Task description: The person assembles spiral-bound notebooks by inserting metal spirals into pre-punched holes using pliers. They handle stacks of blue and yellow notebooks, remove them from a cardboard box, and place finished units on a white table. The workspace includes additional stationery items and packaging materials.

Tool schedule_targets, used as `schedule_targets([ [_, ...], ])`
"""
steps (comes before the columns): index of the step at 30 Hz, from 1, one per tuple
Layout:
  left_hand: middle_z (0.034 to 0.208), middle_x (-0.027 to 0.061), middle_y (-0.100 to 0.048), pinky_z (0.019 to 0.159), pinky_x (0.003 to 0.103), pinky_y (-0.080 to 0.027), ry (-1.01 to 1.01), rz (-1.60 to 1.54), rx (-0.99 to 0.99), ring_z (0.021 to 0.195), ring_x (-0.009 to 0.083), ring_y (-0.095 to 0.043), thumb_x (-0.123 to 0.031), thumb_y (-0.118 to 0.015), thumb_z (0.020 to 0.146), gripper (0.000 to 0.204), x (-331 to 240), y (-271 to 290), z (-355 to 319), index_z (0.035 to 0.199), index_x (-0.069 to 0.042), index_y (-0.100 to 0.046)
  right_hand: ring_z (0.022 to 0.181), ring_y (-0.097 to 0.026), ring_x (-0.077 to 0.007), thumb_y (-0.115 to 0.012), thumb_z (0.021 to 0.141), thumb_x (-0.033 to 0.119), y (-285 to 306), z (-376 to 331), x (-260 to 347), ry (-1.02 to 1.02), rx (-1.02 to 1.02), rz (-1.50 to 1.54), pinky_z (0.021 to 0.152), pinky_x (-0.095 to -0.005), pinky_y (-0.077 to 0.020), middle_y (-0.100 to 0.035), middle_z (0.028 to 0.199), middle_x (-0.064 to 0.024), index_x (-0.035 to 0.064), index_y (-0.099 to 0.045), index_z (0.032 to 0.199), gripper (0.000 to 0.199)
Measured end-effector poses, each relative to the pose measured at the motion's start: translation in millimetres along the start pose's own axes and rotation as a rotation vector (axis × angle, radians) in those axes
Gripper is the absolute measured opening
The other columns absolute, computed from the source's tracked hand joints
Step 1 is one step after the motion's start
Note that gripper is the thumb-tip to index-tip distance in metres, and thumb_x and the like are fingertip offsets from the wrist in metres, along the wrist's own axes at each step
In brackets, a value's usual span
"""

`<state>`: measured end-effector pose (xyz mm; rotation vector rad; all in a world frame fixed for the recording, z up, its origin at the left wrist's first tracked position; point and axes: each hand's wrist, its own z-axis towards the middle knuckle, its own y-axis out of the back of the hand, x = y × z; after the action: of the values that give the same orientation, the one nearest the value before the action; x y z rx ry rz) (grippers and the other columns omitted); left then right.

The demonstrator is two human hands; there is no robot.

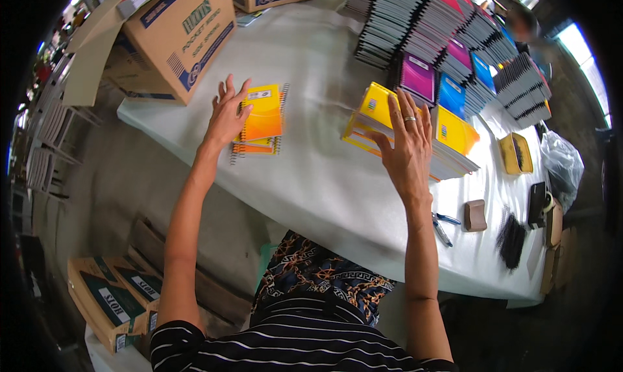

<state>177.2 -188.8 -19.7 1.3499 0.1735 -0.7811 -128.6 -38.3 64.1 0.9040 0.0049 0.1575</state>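
A small pile of yellow-orange spiral notebooks (265,115) lies on the white-covered table, its wire bindings sticking out at both sides. At its left edge is my left hand (226,117), fingers spread and thumb by the top cover. My right hand (407,141), with a ring on one finger, is stretched out over two stacks of yellow notebooks. It covers part of the left yellow stack (373,106) and the near side of the right yellow stack (454,133). Whether its fingertips touch the covers is hard to tell. Neither hand grips anything.
Tall stacks of purple notebooks (417,76) and blue notebooks (452,94) stand behind. An open carton (185,41) is at the far left. On the right lie pliers (442,228), a brown block (475,215), black wires (511,243) and a yellow container (516,153). More cartons (113,300) sit lower left.
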Motion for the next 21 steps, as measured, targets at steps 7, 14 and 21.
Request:
schedule_targets([
  [7,0.148,0.0106,-0.040,0.111,0.040,-0.033,-0.054,-0.869,0.101,0.136,0.0236,-0.039,-0.027,-0.060,0.095,0.057,-115.5,-14.3,-27.6,0.144,-0.007,-0.039,0.130,-0.048,-0.0283,-0.054,0.080,-0.005,-12.0,-34.2,-31.5,0.054,0.055,-0.065,0.111,-0.0418,-0.0364,-0.052,0.137,-0.0175,0.0002,-0.053,0.131,0.051],
  [14,0.135,0.0067,-0.053,0.106,0.037,-0.040,0.360,-1.717,0.894,0.123,0.0176,-0.051,-0.033,-0.060,0.094,0.060,-161.0,-41.9,-50.3,0.143,-0.005,-0.040,0.129,-0.048,-0.0286,-0.065,0.077,0.009,33.9,-85.4,16.1,0.240,0.211,0.074,0.111,-0.0433,-0.0349,-0.053,0.135,-0.0168,0.0010,-0.053,0.128,0.053],
  [21,0.135,0.0125,-0.055,0.106,0.034,-0.038,-0.252,-1.410,0.822,0.126,0.0182,-0.049,-0.018,-0.061,0.093,0.060,-195.2,-59.9,-72.4,0.146,-0.003,-0.036,0.118,-0.050,-0.0223,-0.076,0.079,0.011,64.1,-137.0,-27.7,-0.633,0.074,1.287,0.104,-0.0353,-0.0380,-0.055,0.121,-0.0107,0.0003,-0.047,0.124,0.055],
])
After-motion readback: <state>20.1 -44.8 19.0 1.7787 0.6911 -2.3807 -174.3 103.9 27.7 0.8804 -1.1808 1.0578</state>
